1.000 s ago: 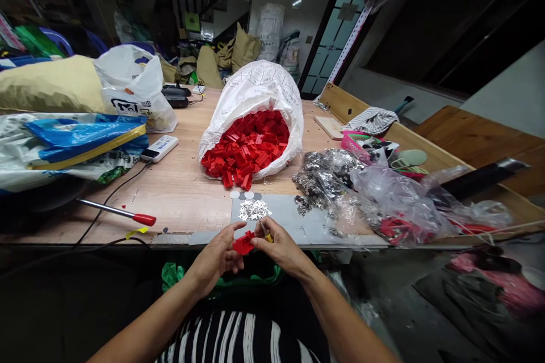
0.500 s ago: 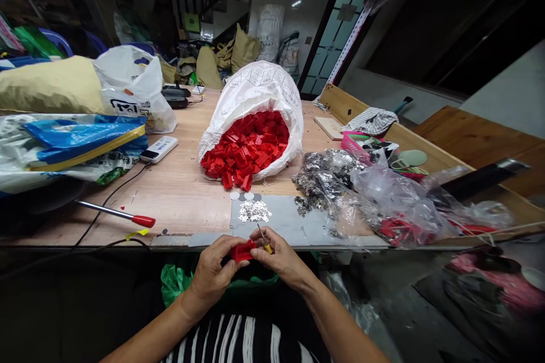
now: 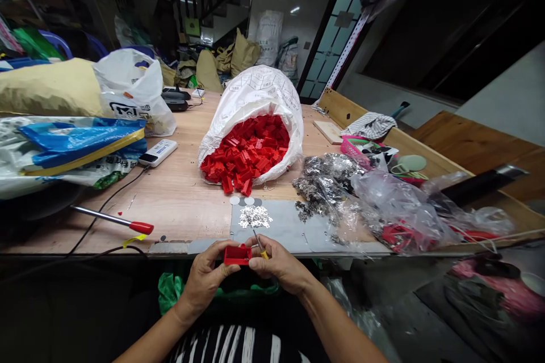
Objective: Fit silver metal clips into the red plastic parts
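My left hand (image 3: 206, 275) grips a small red plastic part (image 3: 237, 254) just below the table's front edge. My right hand (image 3: 275, 264) pinches the part's right end and also holds a small yellow-handled screwdriver (image 3: 259, 247) with its thin shaft pointing up. Just beyond my hands, a little heap of tiny metal pieces (image 3: 254, 216) lies on a grey mat (image 3: 289, 227). Farther back, a white woven sack (image 3: 255, 108) lies on its side, spilling many of the same red plastic parts (image 3: 244, 156).
A red-handled screwdriver (image 3: 113, 219) and cables lie at the left front. Bags (image 3: 72, 142), a remote (image 3: 158, 152) and a white plastic bag (image 3: 128, 88) crowd the left. Clear bags of metal parts (image 3: 336, 181) and a pink basket (image 3: 361, 144) sit at the right.
Both hands have dropped slightly lower and toward me. The red part has turned in my fingers, so its open side now faces up.
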`<state>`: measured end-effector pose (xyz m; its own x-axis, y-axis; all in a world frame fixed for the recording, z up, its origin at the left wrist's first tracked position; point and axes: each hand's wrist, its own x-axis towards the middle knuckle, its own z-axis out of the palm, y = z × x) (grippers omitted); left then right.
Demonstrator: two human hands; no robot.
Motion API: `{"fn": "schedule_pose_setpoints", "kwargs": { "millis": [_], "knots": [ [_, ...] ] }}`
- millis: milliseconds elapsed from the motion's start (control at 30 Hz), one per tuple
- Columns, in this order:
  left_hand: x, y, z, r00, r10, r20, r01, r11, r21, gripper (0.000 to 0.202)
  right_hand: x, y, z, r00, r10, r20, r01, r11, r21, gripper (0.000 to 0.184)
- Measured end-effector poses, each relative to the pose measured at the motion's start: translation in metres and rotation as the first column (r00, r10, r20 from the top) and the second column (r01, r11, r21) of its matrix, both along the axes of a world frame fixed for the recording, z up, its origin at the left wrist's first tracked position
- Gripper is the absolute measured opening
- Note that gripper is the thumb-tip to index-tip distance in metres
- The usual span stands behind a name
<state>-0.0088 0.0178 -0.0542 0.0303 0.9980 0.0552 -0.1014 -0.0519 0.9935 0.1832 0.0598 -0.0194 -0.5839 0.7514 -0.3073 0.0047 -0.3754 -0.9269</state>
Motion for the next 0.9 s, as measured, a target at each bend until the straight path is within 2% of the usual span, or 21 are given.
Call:
{"fn": "schedule_pose_setpoints", "kwargs": {
  "millis": [67,100,167,200,267,333,500,733,800,833,900],
  "knots": [
    [0.0,0.003,0.0,0.998,0.049,0.024,-0.047,0.996,-0.075,0.031,0.006,0.012,-0.001,0.976,-0.078,0.203,0.029,0.972,0.235,0.032],
    [-0.001,0.004,0.0,0.997,0.069,0.039,-0.065,0.993,-0.103,0.033,0.011,0.019,-0.002,0.933,-0.179,0.311,0.05,0.924,0.379,0.025],
    [-0.002,0.007,0.002,0.994,0.096,0.058,-0.088,0.987,-0.135,0.035,0.021,0.034,-0.004,0.77,-0.414,0.485,0.03,0.783,0.621,0.015],
    [-0.003,0.008,0.003,0.993,0.106,0.056,-0.098,0.986,-0.137,0.036,0.026,0.04,-0.006,0.675,-0.496,0.546,-0.021,0.727,0.686,0.012],
    [-0.005,0.009,0.003,0.992,0.124,0.031,-0.12,0.986,-0.119,0.037,0.034,0.051,-0.01,0.539,-0.569,0.621,-0.126,0.675,0.727,0.012],
    [-0.006,0.011,0.003,0.99,0.141,-0.011,-0.142,0.987,-0.082,0.037,0.037,0.059,-0.014,0.49,-0.575,0.655,-0.186,0.666,0.723,0.01],
    [-0.005,0.011,0.005,0.982,0.169,-0.085,-0.166,0.985,0.038,0.037,0.032,0.067,-0.02,0.452,-0.578,0.679,-0.218,0.667,0.713,0.004],
    [-0.004,0.01,0.007,0.974,0.126,-0.188,-0.107,0.988,0.109,0.034,0.03,0.065,-0.018,0.456,-0.594,0.662,-0.199,0.657,0.727,0.005],
    [-0.004,0.01,0.01,0.976,0.117,-0.185,-0.094,0.988,0.125,0.034,0.028,0.059,-0.013,0.518,-0.587,0.622,-0.136,0.661,0.738,0.006],
    [-0.003,0.01,0.011,0.975,0.111,-0.191,-0.085,0.987,0.137,0.035,0.026,0.055,-0.009,0.582,-0.562,0.588,-0.083,0.678,0.731,0.006],
    [-0.001,0.009,0.012,0.972,0.097,-0.213,-0.064,0.985,0.158,0.037,0.02,0.044,-0.003,0.749,-0.453,0.485,0.028,0.752,0.659,0.008]
  ]
}}
